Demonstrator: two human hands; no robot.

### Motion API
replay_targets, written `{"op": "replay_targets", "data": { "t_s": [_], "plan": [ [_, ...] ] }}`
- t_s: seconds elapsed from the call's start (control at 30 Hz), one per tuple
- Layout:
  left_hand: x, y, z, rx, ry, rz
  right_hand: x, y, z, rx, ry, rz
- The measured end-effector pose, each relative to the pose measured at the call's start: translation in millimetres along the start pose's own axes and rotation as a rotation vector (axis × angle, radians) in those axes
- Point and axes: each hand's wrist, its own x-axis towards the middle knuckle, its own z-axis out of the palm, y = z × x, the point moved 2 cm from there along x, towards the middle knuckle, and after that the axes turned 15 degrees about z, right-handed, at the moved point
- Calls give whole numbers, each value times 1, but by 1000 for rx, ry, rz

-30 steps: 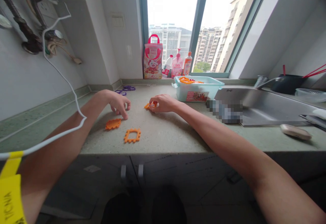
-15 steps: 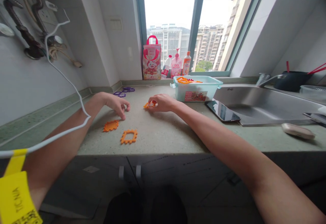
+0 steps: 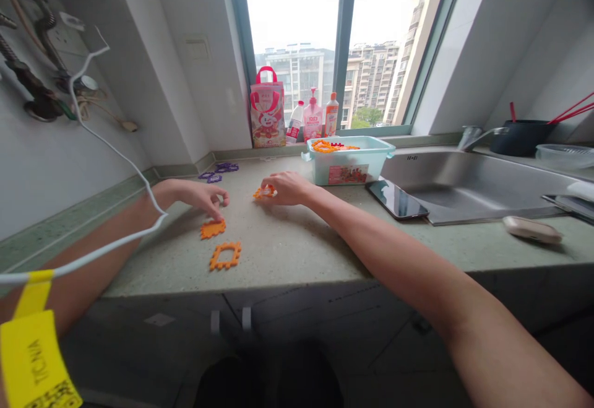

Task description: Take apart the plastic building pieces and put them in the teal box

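Note:
My left hand [image 3: 202, 197] is over the counter with its fingers apart and bent. One fingertip touches the far edge of a solid orange toothed puzzle tile [image 3: 213, 229] lying flat. Closer to the front edge lies an orange square frame piece [image 3: 225, 256] with a toothed rim and an open middle. To the right, my right hand [image 3: 286, 187] is closed on an orange toothed piece [image 3: 263, 192], held low by the countertop. Fingers cover part of it, and something pale shows beside it.
Several purple toothed pieces [image 3: 218, 171] lie farther back. A light-blue tub [image 3: 385, 159] holds more orange and red pieces. A phone [image 3: 398, 199] rests by the sink [image 3: 445, 217], with a beige oblong object [image 3: 532, 230] nearby. A white cable [image 3: 120, 244] hangs across my left arm.
The solid orange tile has slid right, closer above the frame piece, with my left fingertip at its edge. My right hand keeps its hold. The whole view has shifted slightly.

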Motion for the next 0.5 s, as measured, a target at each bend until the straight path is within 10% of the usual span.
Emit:
{"op": "replay_targets", "data": {
  "t_s": [0.27, 0.5],
  "plan": [
    [64, 26, -3, 204, 288, -221, -4, -1, -12, 65, 155, 87],
    [59, 7, 12, 120, 626, -21, -7, -5, -11, 99, 110, 93]
  ]
}}
